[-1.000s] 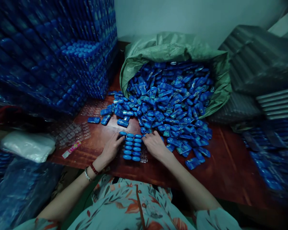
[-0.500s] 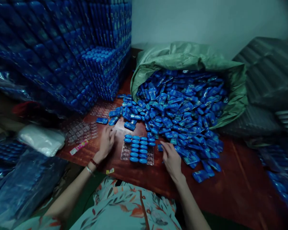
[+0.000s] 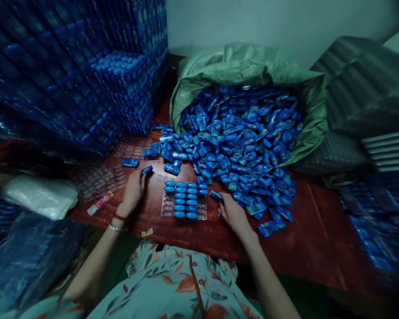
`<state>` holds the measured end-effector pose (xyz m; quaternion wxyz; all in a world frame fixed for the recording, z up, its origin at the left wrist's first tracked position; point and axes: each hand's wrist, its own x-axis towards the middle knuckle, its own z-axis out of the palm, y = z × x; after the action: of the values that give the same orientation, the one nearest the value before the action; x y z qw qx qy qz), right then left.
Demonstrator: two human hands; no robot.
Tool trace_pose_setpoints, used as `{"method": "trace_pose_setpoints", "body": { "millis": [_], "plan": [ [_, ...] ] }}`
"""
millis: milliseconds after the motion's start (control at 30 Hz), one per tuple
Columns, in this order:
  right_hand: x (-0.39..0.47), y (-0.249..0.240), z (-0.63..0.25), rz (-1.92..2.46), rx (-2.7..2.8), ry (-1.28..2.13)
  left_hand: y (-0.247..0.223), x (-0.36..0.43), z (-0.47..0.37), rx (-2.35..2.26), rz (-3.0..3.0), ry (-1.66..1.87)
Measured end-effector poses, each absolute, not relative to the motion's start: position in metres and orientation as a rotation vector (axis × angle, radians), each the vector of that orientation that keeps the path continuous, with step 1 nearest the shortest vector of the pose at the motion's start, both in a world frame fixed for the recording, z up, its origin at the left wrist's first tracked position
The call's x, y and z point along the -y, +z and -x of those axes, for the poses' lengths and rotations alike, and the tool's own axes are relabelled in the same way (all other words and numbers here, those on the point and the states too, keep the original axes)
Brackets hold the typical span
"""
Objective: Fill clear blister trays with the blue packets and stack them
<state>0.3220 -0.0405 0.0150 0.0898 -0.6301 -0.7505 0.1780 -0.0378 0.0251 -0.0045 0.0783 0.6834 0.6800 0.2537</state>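
My left hand (image 3: 134,190) is closed on a small blue container (image 3: 147,169) at the left of the table. My right hand (image 3: 233,213) pinches another small blue container (image 3: 216,195), just right of a clear plastic tray (image 3: 201,212). In that tray, blue containers (image 3: 180,196) stand in rows with their rounded blue ends up. The two middle columns are filled, along with a few places at the far corners. Some cavities at both sides show bare. Both held containers are apart from the tray.
A green sack (image 3: 232,71) lies on its side, spilling a heap of blue containers (image 3: 239,150) over the red-brown table (image 3: 319,239). Tall stacks of filled packs (image 3: 116,66) rise at the left. Flat clear trays (image 3: 101,181) lie beside my left arm. Grey tray stacks (image 3: 362,84) stand right.
My left hand has taken hold of a blue container at the table's left. My right hand has lifted a container from the heap's near edge. The whole view has shifted slightly.
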Motion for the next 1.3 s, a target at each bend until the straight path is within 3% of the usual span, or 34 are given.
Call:
{"method": "trace_pose_setpoints", "body": {
  "millis": [100,233,467,800,1033,1300],
  "plan": [
    [0.056,0.015,-0.334,1.776,1.954,0.71,-0.001,0.021,0.048,-1.893,-1.871,1.029],
    [0.069,0.022,-0.331,1.639,1.836,0.734,0.011,0.068,0.038,-1.841,-1.786,1.069],
    [0.052,0.014,-0.29,1.504,1.88,0.595,0.008,0.06,-0.006,-1.647,-1.982,1.157],
    [0.036,0.058,-0.269,1.657,2.714,0.44,0.028,0.033,-0.007,-1.32,-2.43,0.601],
    [0.032,0.071,-0.25,1.854,2.766,0.444,0.034,0.023,-0.019,-1.237,-2.563,0.347],
    [0.075,0.023,-0.275,1.876,2.124,0.138,0.004,0.021,0.0,-1.488,-2.486,0.894]
  ]
}}
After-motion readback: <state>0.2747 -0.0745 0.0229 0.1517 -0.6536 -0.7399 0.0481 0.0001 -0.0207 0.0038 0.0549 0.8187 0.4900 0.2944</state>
